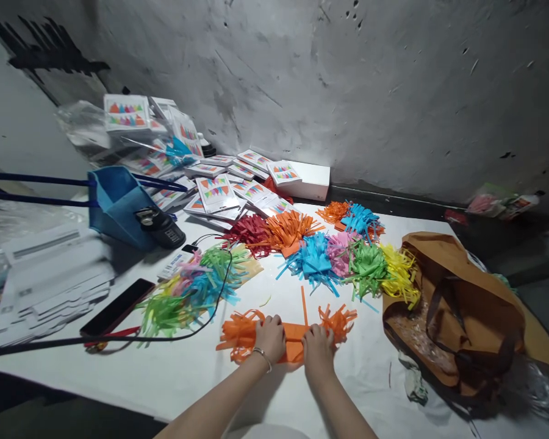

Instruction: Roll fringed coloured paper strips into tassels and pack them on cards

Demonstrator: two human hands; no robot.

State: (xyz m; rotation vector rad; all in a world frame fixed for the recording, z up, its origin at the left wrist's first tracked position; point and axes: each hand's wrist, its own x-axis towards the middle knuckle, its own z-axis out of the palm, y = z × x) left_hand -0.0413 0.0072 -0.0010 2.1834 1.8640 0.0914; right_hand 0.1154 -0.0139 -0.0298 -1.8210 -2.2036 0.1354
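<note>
My left hand (269,339) and my right hand (318,352) both press down on an orange fringed paper piece (294,334) lying on the white table (174,378) near its front edge. The fingers of each hand curl over the paper's flat middle band. Orange fringes stick out to the left and right of my hands. A thin bracelet circles my left wrist. Behind the orange piece lies a row of fringed paper bundles (315,256) in red, orange, blue, pink, green and yellow.
A brown bag (457,305) lies open at the right. A mixed-colour fringe pile (196,286), a black cable and a dark phone (118,306) sit at the left. A blue bag (119,204), a black device and stacks of printed packets (219,192) stand at the back.
</note>
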